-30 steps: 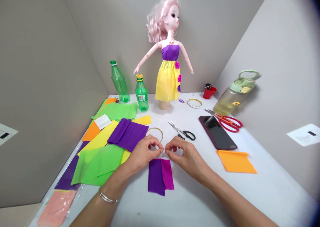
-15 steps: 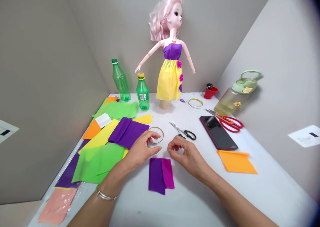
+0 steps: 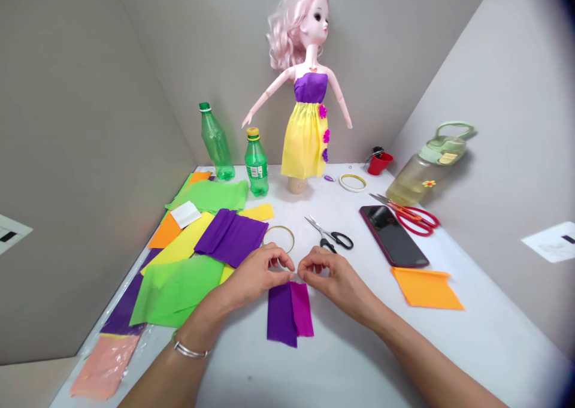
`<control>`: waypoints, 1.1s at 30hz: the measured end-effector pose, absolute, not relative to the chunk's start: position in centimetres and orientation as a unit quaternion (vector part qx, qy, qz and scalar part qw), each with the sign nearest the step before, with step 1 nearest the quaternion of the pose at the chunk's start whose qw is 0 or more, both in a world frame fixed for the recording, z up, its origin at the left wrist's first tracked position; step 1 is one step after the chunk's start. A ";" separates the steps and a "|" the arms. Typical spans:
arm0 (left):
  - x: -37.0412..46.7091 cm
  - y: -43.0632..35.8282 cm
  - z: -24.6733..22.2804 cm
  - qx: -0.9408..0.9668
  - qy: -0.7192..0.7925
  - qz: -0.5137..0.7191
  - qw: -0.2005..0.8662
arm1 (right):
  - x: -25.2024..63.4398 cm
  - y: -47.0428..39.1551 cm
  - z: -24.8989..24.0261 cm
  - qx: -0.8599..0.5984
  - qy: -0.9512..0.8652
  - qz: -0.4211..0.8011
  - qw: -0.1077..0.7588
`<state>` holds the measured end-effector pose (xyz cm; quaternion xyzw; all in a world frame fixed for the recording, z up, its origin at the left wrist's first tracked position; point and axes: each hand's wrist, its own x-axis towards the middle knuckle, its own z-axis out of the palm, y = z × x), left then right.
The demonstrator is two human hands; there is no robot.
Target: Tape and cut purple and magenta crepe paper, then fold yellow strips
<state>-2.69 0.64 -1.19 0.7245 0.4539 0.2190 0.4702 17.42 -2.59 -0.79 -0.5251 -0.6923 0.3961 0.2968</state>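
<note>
Now our 2 hands are close together again, tip to tip. Just before, our left hand was open, with its thumb and finger spread wide. Now that thumb and finger have come almost together, right next to the fingers of our right hand. That looks like careful work with both hands in 1 tiny spot.

Our right hand is curled, with its thumb and finger pinched. We can't tell if either hand holds something very thin, because the tips are too small to see well.

The dark purple strip and the pink strip lie side by side on the table, just on our side of the fingertips. The top of the purple strip is very near our left thumb, but we can't tell if they touch.

Past our left hand is a thin gold ring, and past our right hand are the little black scissors. The big purple cloth is beside our left hand, with green cloth farther to its left. Right of our right hand are the phone and an orange piece. The doll stands well past both hands, in its yellow skirt.
</note>
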 end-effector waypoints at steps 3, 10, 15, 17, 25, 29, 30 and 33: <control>-2.5 0.6 -1.2 0.719 0.452 0.222 0.478 | 17.5 -2.7 -1.1 -0.520 -0.694 0.396 0.301; -2.4 0.6 -1.1 0.730 0.437 0.228 0.474 | 17.5 -2.7 -1.5 -0.510 -0.703 0.389 0.307; -2.4 0.5 -1.3 0.742 0.455 0.204 0.449 | 17.8 -2.4 -1.6 -0.531 -0.720 0.357 0.269; -2.4 0.5 -1.3 0.744 0.463 0.179 0.447 | 18.1 -2.1 -1.6 -0.550 -0.722 0.333 0.254; -2.6 0.5 -2.0 0.757 0.469 0.114 0.440 | 18.0 -2.4 -1.4 -0.543 -0.767 0.283 0.191; -2.5 0.5 -2.5 0.767 0.469 0.108 0.425 | 17.7 -2.6 -1.4 -0.529 -0.796 0.249 0.155; -2.5 0.5 -2.5 0.767 0.469 0.105 0.424 | 17.7 -2.6 -1.4 -0.528 -0.800 0.243 0.151; -2.5 0.5 -2.5 0.769 0.468 0.096 0.423 | 17.6 -2.6 -1.5 -0.523 -0.808 0.232 0.143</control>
